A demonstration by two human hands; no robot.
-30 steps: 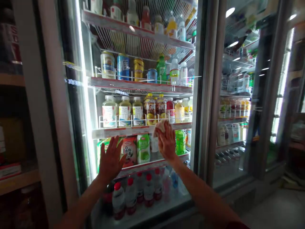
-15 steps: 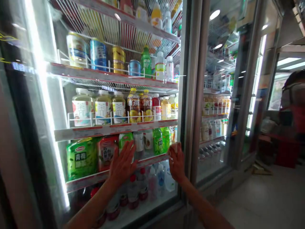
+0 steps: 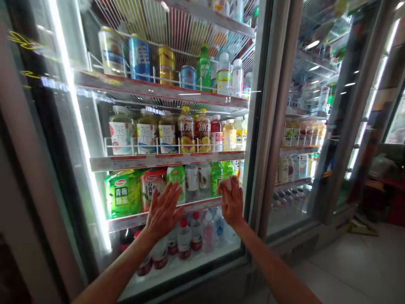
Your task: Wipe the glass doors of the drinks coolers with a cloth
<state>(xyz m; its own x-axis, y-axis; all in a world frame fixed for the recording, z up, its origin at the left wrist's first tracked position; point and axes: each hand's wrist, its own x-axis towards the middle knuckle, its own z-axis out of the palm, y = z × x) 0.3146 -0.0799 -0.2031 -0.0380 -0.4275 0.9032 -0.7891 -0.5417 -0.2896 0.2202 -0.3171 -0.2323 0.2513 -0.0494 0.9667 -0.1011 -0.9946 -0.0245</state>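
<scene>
The left hand [image 3: 163,211] lies flat on the glass door [image 3: 158,139] of the drinks fridge, fingers spread and holding nothing; it seems to steady the door. To its right on the same glass, near the door frame [image 3: 262,126], the right hand [image 3: 231,202] is closed around a small pale cloth [image 3: 226,184] and presses it against the pane. Behind the glass, bottles stand in rows on the shelf [image 3: 164,160] above both hands.
</scene>
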